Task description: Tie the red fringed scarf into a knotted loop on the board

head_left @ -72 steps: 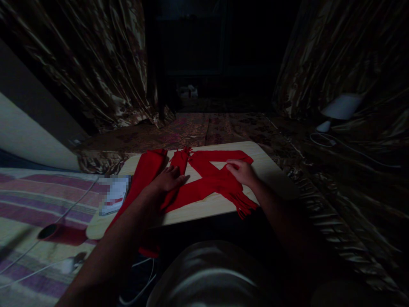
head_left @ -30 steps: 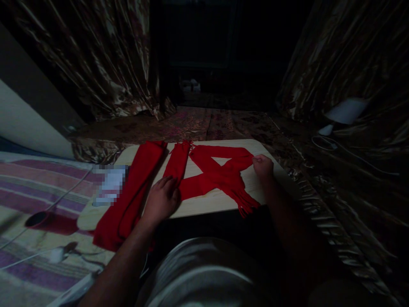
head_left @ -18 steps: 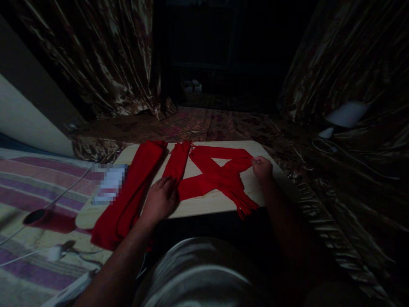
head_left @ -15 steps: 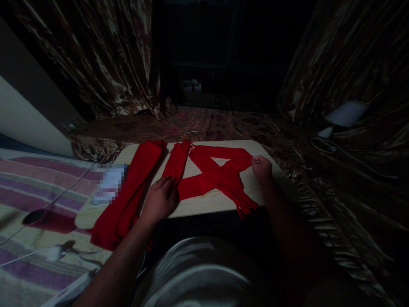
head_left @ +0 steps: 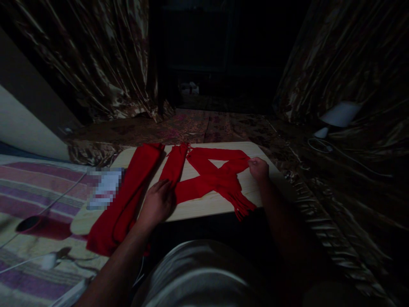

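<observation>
While the left hand (head_left: 159, 199) lies palm-down, the right hand (head_left: 259, 169) pinches cloth (head_left: 222, 178).

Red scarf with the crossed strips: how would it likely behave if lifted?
The red scarf looks floppy, judging by its flat bends. It is probably light, since the fabric appears thin. Its fringe, reaching past the table, would likely dangle.

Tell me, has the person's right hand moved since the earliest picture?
Yes: the right hand has moved rightward across the wood-grain table, closer to the table's right edge, and is now at the red fringed scarf's outer bend.
</observation>
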The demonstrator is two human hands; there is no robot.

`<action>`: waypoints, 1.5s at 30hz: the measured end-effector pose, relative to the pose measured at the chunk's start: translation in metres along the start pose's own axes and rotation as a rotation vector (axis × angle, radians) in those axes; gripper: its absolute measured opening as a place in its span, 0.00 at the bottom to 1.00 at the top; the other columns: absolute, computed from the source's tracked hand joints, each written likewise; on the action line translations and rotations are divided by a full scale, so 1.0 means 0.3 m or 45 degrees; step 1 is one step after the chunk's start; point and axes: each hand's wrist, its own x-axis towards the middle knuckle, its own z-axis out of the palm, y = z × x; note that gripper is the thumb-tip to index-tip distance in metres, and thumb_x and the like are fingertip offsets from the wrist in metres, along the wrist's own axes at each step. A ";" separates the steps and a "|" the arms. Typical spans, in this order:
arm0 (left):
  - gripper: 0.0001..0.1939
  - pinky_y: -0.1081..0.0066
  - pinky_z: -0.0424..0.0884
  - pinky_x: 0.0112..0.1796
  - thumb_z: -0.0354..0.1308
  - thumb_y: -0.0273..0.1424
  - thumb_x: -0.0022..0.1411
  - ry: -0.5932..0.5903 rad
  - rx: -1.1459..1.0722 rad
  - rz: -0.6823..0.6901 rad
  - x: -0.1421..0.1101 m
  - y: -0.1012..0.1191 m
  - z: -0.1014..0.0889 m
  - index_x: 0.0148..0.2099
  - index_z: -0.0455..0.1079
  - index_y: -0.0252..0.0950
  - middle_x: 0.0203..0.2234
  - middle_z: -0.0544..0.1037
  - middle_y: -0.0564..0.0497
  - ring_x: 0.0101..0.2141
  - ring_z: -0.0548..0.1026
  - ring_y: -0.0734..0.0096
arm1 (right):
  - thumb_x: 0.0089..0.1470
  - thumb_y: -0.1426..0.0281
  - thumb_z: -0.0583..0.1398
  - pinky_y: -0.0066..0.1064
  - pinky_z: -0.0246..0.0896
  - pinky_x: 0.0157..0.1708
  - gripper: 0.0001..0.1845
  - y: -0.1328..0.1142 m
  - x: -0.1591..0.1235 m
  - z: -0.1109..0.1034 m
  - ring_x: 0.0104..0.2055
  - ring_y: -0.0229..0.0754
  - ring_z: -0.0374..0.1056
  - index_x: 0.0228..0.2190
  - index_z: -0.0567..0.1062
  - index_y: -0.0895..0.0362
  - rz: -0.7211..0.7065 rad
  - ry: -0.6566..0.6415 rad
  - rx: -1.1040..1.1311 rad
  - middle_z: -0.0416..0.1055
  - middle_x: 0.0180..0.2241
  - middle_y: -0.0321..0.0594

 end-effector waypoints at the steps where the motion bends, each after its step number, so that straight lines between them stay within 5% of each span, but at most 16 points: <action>1: 0.26 0.55 0.67 0.60 0.44 0.36 0.67 -0.002 -0.007 -0.005 0.000 0.001 -0.002 0.59 0.72 0.31 0.58 0.74 0.38 0.59 0.70 0.53 | 0.47 0.64 0.57 0.33 0.62 0.34 0.10 -0.001 0.000 0.000 0.28 0.44 0.68 0.26 0.76 0.55 0.003 -0.001 0.002 0.76 0.26 0.41; 45: 0.21 0.53 0.69 0.54 0.53 0.35 0.65 0.071 0.152 0.017 -0.008 0.035 -0.006 0.56 0.75 0.33 0.55 0.76 0.40 0.54 0.72 0.49 | 0.43 0.62 0.58 0.34 0.60 0.34 0.11 -0.051 -0.003 -0.026 0.29 0.45 0.69 0.25 0.76 0.56 0.128 -0.040 -0.043 0.75 0.25 0.41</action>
